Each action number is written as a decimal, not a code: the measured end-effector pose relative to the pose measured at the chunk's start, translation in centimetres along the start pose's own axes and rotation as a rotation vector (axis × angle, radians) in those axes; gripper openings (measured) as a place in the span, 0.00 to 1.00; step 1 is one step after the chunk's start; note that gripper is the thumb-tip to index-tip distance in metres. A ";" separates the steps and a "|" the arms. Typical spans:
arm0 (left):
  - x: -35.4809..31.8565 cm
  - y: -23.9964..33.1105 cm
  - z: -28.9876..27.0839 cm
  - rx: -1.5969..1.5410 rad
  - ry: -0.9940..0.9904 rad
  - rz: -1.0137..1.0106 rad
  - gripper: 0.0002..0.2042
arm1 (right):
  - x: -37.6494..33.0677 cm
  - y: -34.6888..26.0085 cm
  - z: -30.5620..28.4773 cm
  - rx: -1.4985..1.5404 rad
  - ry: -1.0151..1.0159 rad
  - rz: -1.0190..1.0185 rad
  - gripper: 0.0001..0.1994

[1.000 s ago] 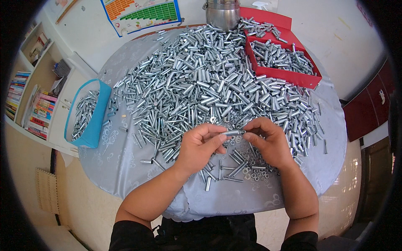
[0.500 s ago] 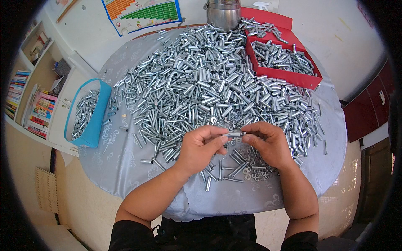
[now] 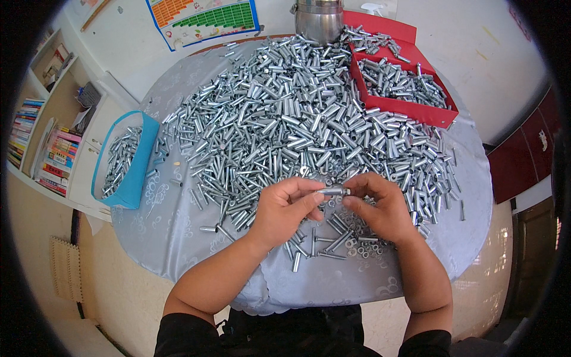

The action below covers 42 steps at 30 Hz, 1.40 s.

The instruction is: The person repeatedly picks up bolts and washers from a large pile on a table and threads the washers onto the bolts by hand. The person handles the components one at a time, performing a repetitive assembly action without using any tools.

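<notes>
A shiny metal expansion bolt (image 3: 332, 191) lies level between my hands, just above the near side of the pile. My left hand (image 3: 282, 209) pinches its sleeve between thumb and fingers. At the nut end, the thumb and fingertips of my right hand (image 3: 380, 207) close round the bolt. Below them on the cloth are loose nuts and washers (image 3: 370, 247) and several loose bolts (image 3: 338, 240). A big heap of metal sleeves and bolts (image 3: 285, 113) spreads beyond both hands.
A round table with a silvery cloth (image 3: 196, 250) carries everything. At the left stands a blue fabric bin (image 3: 135, 181) with metal parts inside. An open red box (image 3: 410, 109) of bolts sits at the back right, beside a steel pot (image 3: 318, 24). Bookshelves (image 3: 53, 131) stand at far left.
My right fingers have shifted slightly at the nut end, and more of the bolt's end shows between them. My left hand has stayed nearly still.
</notes>
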State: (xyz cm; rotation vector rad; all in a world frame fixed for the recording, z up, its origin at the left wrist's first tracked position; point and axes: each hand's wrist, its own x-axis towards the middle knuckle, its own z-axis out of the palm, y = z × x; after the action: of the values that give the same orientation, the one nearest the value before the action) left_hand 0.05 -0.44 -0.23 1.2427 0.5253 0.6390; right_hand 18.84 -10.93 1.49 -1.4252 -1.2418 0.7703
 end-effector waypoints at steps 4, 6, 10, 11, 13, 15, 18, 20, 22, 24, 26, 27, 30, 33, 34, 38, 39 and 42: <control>-0.2 0.0 0.0 0.037 -0.023 0.024 0.09 | -0.1 0.8 -1.6 -0.098 -0.178 0.109 0.12; -0.2 -0.1 0.1 0.034 -0.033 0.027 0.09 | -0.1 0.6 -1.6 -0.095 -0.171 0.110 0.11; 0.0 0.1 0.1 0.000 -0.019 0.014 0.09 | -0.1 -0.2 -0.4 -0.118 -0.009 -0.027 0.10; 0.0 0.1 0.1 -0.005 -0.019 0.013 0.09 | -0.1 -0.1 -0.3 -0.153 -0.002 -0.065 0.10; 0.0 0.0 -0.1 -0.010 -0.015 0.012 0.09 | 0.0 0.1 -1.0 -0.213 -0.103 -0.003 0.11; -0.1 -0.3 -0.1 -0.009 -0.012 0.011 0.10 | -0.1 0.2 -1.1 -0.213 -0.116 0.008 0.11; 0.0 -0.1 0.0 -0.018 -0.016 0.021 0.10 | -0.1 0.1 -0.3 -0.129 -0.012 -0.049 0.10; 0.0 0.0 0.0 -0.011 -0.019 0.017 0.10 | 0.0 -0.1 0.0 -0.080 0.044 -0.087 0.10; -0.1 0.0 0.0 -0.002 -0.020 0.015 0.10 | -0.1 0.5 -1.2 -0.194 -0.106 0.012 0.11; -0.1 -0.1 0.0 0.010 -0.018 0.014 0.09 | -0.1 0.4 -1.3 -0.212 -0.140 0.022 0.11; 0.0 -0.2 -0.1 -0.011 -0.023 0.017 0.10 | -0.1 -0.4 -0.4 -0.136 -0.058 -0.056 0.12; 0.0 -0.3 -0.1 -0.021 -0.025 0.019 0.10 | -0.1 -0.2 -0.4 -0.152 -0.039 -0.100 0.12; 0.0 -0.2 -0.1 -0.029 -0.030 0.016 0.10 | -0.1 0.4 -0.6 -0.199 -0.056 -0.119 0.11; -0.1 -0.3 -0.1 -0.010 -0.028 0.013 0.09 | -0.2 0.4 -1.2 -0.159 -0.111 0.003 0.10; -0.1 -0.3 -0.1 -0.010 -0.026 0.012 0.09 | -0.1 -0.3 -0.5 -0.093 -0.058 -0.014 0.10; 0.0 -0.3 -0.2 -0.001 -0.030 0.010 0.09 | -0.1 0.0 -0.5 -0.173 -0.004 -0.135 0.08; 0.0 -0.2 -0.2 0.005 -0.031 0.010 0.09 | -0.1 0.3 -0.8 -0.179 -0.044 -0.092 0.08; 0.0 -0.3 -0.1 -0.006 -0.033 0.020 0.09 | -0.1 0.5 -1.1 -0.128 -0.068 -0.031 0.08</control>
State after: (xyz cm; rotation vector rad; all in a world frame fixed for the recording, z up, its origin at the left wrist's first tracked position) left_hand 0.05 -0.40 -0.59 1.2521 0.4837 0.6358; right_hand 19.97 -11.27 1.26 -1.4898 -1.3833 0.7338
